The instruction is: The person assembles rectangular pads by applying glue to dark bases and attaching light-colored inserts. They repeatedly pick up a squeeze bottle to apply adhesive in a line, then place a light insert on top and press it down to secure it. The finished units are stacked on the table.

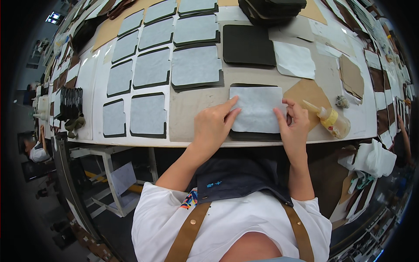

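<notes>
In front of me a thin white sheet (256, 107) lies over a dark rectangular piece (255, 136), whose dark edges show above and below it. My left hand (213, 124) rests at the sheet's left edge, forefinger and thumb apart and pressed on its surface. At the opposite edge my right hand (295, 126) has its thumb on the sheet and its fingers bent around the side, gripping it. Beside the right hand stands a yellowish glue bottle (336, 123), tilted over, with its pointed nozzle toward the hand.
Rows of dark pieces topped with white sheets (151, 67) fill the left. Beyond my hands lie a stack of dark pieces (248, 45) and loose white sheets (295, 60). Brown card (310, 98) lies under the bottle nozzle. A black bundle (270, 9) sits at the far side.
</notes>
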Motion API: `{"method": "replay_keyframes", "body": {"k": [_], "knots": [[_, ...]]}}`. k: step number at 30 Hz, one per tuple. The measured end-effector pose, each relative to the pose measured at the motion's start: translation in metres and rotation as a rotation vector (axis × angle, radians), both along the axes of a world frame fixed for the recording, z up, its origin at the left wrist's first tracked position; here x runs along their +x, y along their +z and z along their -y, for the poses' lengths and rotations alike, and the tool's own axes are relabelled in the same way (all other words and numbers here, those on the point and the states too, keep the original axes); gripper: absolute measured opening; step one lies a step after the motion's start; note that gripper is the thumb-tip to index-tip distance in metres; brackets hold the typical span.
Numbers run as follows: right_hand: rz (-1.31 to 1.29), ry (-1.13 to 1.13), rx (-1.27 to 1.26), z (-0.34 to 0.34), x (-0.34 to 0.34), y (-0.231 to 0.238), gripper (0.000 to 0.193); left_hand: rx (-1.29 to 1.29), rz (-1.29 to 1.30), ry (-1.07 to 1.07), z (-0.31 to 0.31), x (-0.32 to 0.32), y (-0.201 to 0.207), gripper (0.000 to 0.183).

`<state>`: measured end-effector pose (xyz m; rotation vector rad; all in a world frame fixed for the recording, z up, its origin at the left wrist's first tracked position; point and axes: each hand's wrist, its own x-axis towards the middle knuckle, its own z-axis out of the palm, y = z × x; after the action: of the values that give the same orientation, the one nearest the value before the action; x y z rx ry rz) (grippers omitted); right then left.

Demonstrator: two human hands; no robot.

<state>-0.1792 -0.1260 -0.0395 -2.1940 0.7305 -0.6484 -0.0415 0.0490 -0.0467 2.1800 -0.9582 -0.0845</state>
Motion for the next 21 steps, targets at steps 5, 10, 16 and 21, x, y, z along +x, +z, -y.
{"method": "replay_keyframes", "body": {"k": [5, 10, 16, 21], "knots": [[-0.087, 0.067, -0.293, -0.0014, 0.0032, 0.0132, 0.029, 0.026, 0.016, -0.009, -0.0008, -0.001, 0.0003, 0.034], [-0.054, 0.119, -0.359, 0.0019, 0.0029, 0.008, 0.025, 0.017, -0.021, -0.013, -0.0011, -0.0015, 0.0001, 0.035], [-0.077, 0.119, -0.376, 0.0033, 0.0033, 0.008, 0.023, 0.025, -0.019, -0.016, 0.0002, -0.002, 0.0016, 0.036], [-0.082, 0.125, -0.383, 0.0041, 0.0038, 0.008, 0.022, 0.035, 0.001, -0.017, 0.0, -0.0021, 0.0012, 0.035]]}}
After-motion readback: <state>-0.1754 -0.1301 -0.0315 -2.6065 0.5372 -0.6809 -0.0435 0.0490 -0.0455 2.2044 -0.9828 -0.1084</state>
